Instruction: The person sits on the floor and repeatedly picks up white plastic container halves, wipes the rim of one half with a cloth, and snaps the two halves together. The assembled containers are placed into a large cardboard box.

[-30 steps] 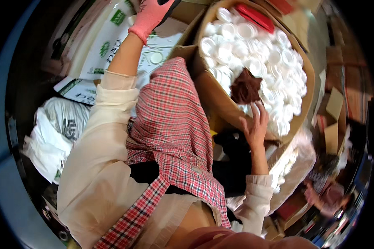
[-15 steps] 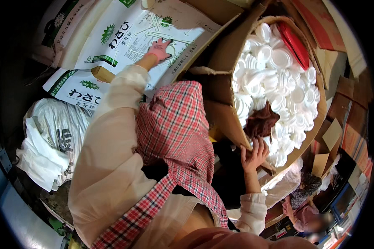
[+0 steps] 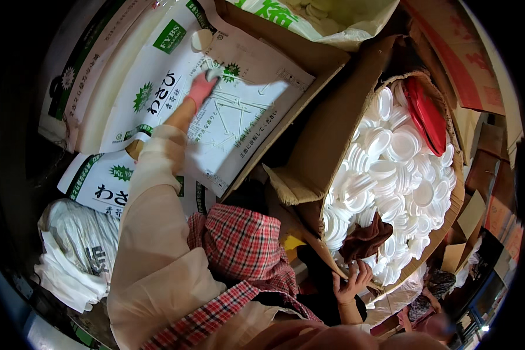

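Left hand (image 3: 202, 88) in pink glove, flat on white printed sack (image 3: 239, 116) among thin white sticks (image 3: 221, 119). Right hand (image 3: 351, 282) bare, fingers curled on rim of cardboard box (image 3: 324, 146) full of white plastic lids (image 3: 391, 169). Brown cloth (image 3: 364, 240) lies just above it, red lid (image 3: 427, 114) at far side.

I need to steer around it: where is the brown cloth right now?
In the head view, the brown cloth lies at lower right, on the white plastic lids at the near end of the cardboard box, just above the bare right hand.

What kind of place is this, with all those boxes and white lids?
Probably a packing or sorting workroom: a cardboard box heaped with white plastic lids, printed white sacks lying about, and more cartons stacked at the side.
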Available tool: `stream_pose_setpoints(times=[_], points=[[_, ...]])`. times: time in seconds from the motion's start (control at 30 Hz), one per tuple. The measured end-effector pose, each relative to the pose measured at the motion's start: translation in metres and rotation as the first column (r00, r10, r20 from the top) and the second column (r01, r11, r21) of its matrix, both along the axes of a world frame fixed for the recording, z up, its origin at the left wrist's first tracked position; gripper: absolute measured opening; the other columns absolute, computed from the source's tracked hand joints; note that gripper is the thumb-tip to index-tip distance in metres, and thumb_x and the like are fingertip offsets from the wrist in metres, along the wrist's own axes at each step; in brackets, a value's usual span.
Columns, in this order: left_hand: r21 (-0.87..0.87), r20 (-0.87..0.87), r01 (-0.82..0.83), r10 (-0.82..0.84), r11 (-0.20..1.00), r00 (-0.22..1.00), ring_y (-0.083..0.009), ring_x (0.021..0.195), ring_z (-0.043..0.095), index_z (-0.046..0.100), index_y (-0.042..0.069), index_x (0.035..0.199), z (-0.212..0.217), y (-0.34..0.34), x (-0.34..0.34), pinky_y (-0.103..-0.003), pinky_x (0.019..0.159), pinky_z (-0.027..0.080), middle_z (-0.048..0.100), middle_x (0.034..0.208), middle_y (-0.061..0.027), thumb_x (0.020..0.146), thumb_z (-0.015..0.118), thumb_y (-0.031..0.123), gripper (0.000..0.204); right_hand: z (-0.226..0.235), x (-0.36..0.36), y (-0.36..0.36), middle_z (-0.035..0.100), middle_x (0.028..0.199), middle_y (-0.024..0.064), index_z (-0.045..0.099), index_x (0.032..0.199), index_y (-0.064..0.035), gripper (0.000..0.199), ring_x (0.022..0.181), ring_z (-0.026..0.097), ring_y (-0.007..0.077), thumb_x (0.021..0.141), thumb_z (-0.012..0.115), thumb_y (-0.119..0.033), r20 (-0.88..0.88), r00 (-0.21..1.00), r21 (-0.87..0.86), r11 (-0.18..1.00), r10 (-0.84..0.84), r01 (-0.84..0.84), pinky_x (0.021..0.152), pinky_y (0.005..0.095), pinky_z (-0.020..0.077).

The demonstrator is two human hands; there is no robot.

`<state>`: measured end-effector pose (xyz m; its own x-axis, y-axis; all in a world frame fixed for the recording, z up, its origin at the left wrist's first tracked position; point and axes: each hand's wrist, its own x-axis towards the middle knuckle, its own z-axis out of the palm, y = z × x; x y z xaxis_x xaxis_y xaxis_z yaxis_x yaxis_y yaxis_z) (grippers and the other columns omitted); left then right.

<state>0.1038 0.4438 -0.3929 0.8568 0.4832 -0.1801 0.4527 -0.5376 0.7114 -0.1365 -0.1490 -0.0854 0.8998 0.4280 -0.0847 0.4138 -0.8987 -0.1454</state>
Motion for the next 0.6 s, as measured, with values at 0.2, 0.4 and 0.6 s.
stream_pose_setpoints(times=[0.2,0.4,0.6], points=[[-0.637,-0.049,-0.183,0.198,0.749,0.979,-0.016,0.07,0.061,0.066,0.007,0.109,-0.015,0.07,0.093,-0.031,0.063,0.047,0.067,0.086,-0.0046,0.08,0.069,0.03,0.037,0.005,-0.005,0.004,0.051,0.118,0.0176,0.057,0.108,-0.0057,0.046,0.107,0.048,0.0386,0.081,0.063,-0.042,-0.02,0.998,-0.004,0.998,-0.056,0.056,0.092,0.0526,0.0351],[-0.515,0.152,-0.013,0.106,0.857,0.983,-0.0201,0.087,0.056,0.064,0.005,0.113,-0.046,0.081,0.091,-0.033,0.075,0.043,0.06,0.102,-0.0075,0.081,0.067,0.023,0.036,0.022,0.014,0.0,0.052,0.126,0.0183,0.06,0.115,-0.0074,0.056,0.109,0.051,0.0353,0.073,0.067,-0.043,-0.056,0.994,-0.109,0.99,-0.093,0.086,0.093,0.0506,0.0361],[-0.226,0.308,-0.067,0.137,0.972,0.942,-0.0241,0.104,0.05,0.061,0.003,0.116,0.002,0.037,0.06,-0.035,0.088,0.039,0.053,0.117,-0.0104,0.082,0.066,0.015,0.036,-0.002,0.013,0.007,0.054,0.114,0.0133,0.058,0.11,-0.0089,0.049,0.105,0.051,0.0305,0.079,0.067,-0.046,0.073,0.997,0.035,0.999,-0.038,0.035,0.092,0.0458,0.0373]])
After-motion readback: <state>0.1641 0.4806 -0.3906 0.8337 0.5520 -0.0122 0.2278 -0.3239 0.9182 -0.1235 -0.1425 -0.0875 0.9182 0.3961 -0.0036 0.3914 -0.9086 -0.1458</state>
